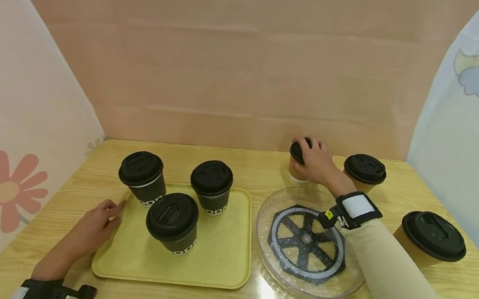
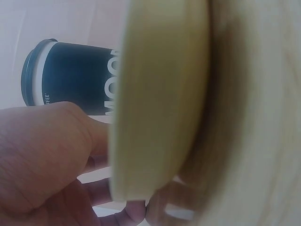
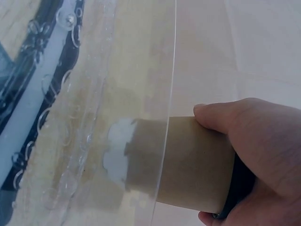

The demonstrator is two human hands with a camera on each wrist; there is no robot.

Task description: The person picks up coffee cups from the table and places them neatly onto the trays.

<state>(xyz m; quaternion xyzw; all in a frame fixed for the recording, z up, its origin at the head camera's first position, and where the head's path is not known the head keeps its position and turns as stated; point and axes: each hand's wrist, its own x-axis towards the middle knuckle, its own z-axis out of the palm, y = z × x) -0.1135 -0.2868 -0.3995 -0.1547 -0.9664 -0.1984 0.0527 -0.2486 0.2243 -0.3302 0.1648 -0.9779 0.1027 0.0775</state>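
My left hand (image 1: 91, 229) grips the left rim of a yellow tray (image 1: 221, 262); in the left wrist view the thumb lies by the rim and fingers curl at its edge. Two black paper cups with black lids stand on the tray, a front one (image 1: 173, 224) and a right one (image 1: 211, 187). A third black cup (image 1: 143, 178) is at its back left corner. At the back of the table, my right hand (image 1: 317, 162) holds a brown paper cup (image 3: 197, 162) from above, fingers around its black lid (image 1: 296, 153). The cup is upright; its lid is partly hidden.
Right of the tray sits a round clear plastic dish (image 1: 263, 270) over a black and white wheel-like shape (image 1: 306, 238). Two more brown lidded cups stand at the right, one farther back (image 1: 365, 172) and one nearer (image 1: 428, 239). Cloth walls enclose the table.
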